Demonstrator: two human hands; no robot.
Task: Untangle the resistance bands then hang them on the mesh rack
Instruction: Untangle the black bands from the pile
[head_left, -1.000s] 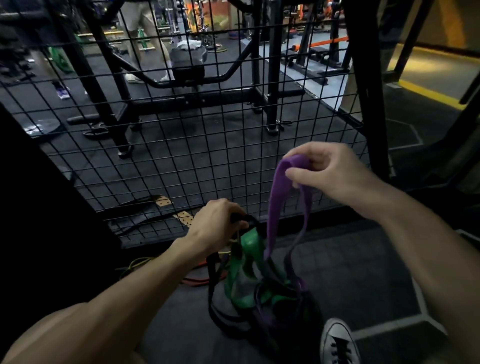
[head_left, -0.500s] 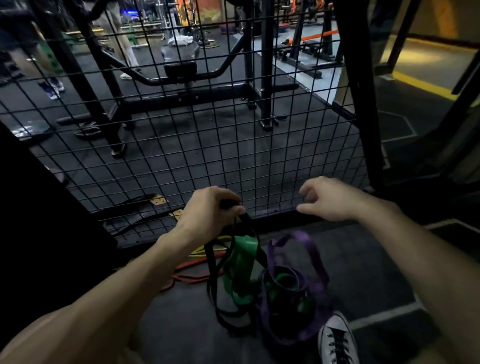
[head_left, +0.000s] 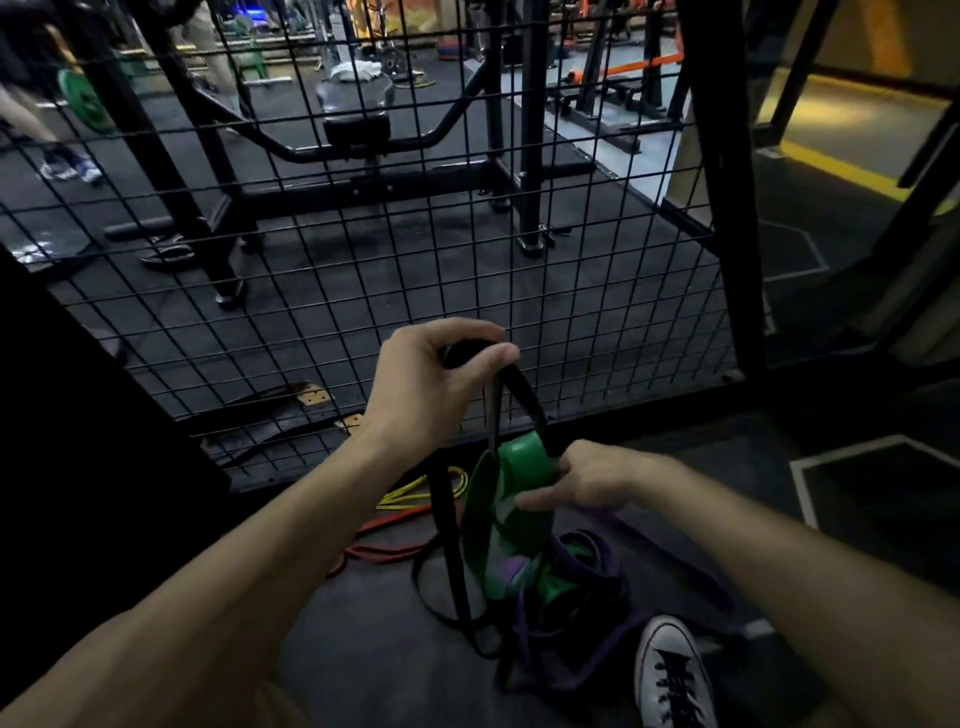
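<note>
Your left hand (head_left: 426, 384) is raised in front of the mesh rack (head_left: 363, 291), fingers curled down over the top of the black band (head_left: 514, 395), thumb closing on it from the right. Firm grip; the band hangs from it in a loop down to the floor (head_left: 363, 623).

Your right hand (head_left: 587, 480) sits lower, just right of the green band (head_left: 511, 499). Thumb lies across the green band's front face, fingers curl behind its upper fold. It grips the band, though the fingertips are hidden behind it.

The green band is threaded through the black loop near its top fold. Its lower part runs down into the tangle on the floor, where the purple band (head_left: 587, 670) wraps around it. Purple lies slack on the floor, one strand trailing right beneath your right forearm.

Nothing hangs on the rack. It stands upright just behind both hands.

Red band (head_left: 384, 551) and yellow band (head_left: 415, 493) lie on the floor at the rack's base, left of the tangle. White sneaker (head_left: 670, 675) is at bottom right, touching the purple band.
</note>
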